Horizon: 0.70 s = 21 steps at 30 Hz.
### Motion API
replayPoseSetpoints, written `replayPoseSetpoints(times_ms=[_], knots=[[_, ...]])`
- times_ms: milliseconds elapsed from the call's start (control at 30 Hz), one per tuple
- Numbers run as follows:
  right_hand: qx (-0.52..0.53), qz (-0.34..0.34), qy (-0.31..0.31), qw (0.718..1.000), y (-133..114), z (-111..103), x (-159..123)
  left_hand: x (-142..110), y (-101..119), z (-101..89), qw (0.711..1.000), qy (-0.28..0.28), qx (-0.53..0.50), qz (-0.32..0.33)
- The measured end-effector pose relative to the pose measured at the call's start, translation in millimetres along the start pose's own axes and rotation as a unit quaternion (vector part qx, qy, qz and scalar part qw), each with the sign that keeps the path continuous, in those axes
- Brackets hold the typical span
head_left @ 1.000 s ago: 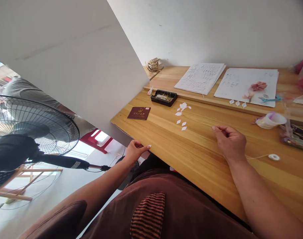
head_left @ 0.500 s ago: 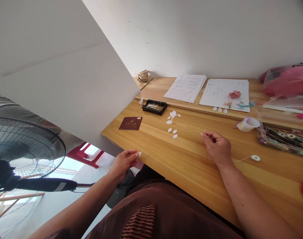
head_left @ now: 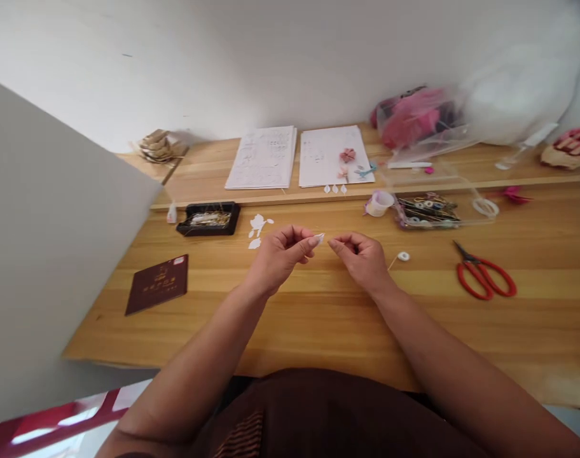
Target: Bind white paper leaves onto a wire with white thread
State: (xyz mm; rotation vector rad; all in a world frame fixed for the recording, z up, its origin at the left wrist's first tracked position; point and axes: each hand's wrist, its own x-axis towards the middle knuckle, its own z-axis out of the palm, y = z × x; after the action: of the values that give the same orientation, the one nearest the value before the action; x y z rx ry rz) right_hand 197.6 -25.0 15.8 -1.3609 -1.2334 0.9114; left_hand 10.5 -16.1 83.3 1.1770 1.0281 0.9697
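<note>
My left hand [head_left: 284, 257] pinches a small white leaf-shaped piece [head_left: 319, 239] between thumb and forefinger, over the wooden table. Just to its right, my right hand [head_left: 364, 259] is closed in a pinch, its fingertips slightly apart from the white piece. Whatever those fingers hold is too small to make out. Thread from a small white spool [head_left: 403, 256] runs to the right hand and vanishes behind it. Several white petal-shaped cutouts [head_left: 257, 222] lie beyond my left hand. Three white leaf pieces [head_left: 335, 189] line the raised shelf's edge.
Red-handled scissors [head_left: 485, 277] lie at the right. A black tray [head_left: 233, 218] and a dark red booklet [head_left: 157, 284] are on the left. Behind stand paper sheets [head_left: 261, 156], a white cup [head_left: 379, 203] and a clear box [head_left: 426, 213] of tools.
My left hand has come up from the table's front edge with the white piece, meeting my right hand over the table. The camera view has turned to the right, bringing the scissors fully into sight.
</note>
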Motion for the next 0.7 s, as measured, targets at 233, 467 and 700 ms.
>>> replayPoseSetpoints(times_ms=[233,467,700], knots=[[-0.015,0.013,-0.012,1.0,-1.7,1.2,-2.8,17.2,-34.9,-2.1,0.997,-0.027,-0.049,-0.05],[-0.065,-0.006,-0.024,0.998,-4.3,4.0,-6.7,18.1,-50.6,-9.2,0.989,-0.037,-0.103,-0.099],[-0.067,-0.017,-0.025,0.997,0.4,4.2,-8.5,22.5,-53.9,-12.0,0.992,-0.028,-0.072,-0.101]])
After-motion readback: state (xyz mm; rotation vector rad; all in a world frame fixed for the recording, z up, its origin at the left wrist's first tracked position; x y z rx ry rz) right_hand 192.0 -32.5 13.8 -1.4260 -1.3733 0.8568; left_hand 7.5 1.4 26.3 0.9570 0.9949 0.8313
